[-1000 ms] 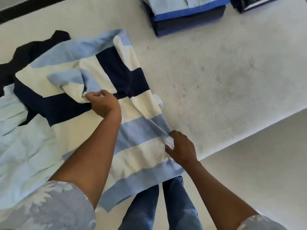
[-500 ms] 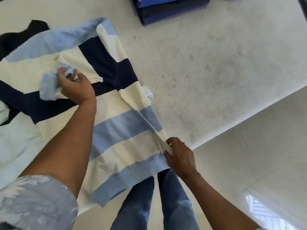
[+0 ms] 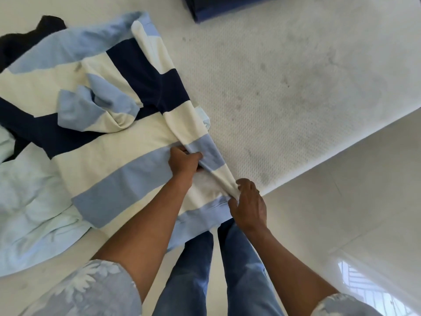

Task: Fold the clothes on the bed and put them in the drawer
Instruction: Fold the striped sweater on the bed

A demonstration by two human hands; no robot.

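Note:
A striped shirt [image 3: 118, 156] in cream, light blue and navy lies spread on the white mattress [image 3: 284, 99]. Its right side is folded over into a long ridge. My left hand [image 3: 183, 161] grips that folded edge at a light blue stripe. My right hand [image 3: 249, 205] pinches the same edge lower down, near the hem at the mattress's front edge. One sleeve [image 3: 95, 106] lies crumpled on the shirt's chest. The hem hangs over the bed's edge above my legs.
A pale blue garment [image 3: 29, 201] lies bunched at the left under the shirt, and a black garment [image 3: 27, 39] shows at the far left. A stack of folded dark blue clothes [image 3: 218, 8] sits at the top. The tiled floor [image 3: 353, 201] lies to the right.
My left hand let go of the sleeve on the chest and moved down right to the shirt's folded right edge. My right hand stayed pinching the edge near the hem.

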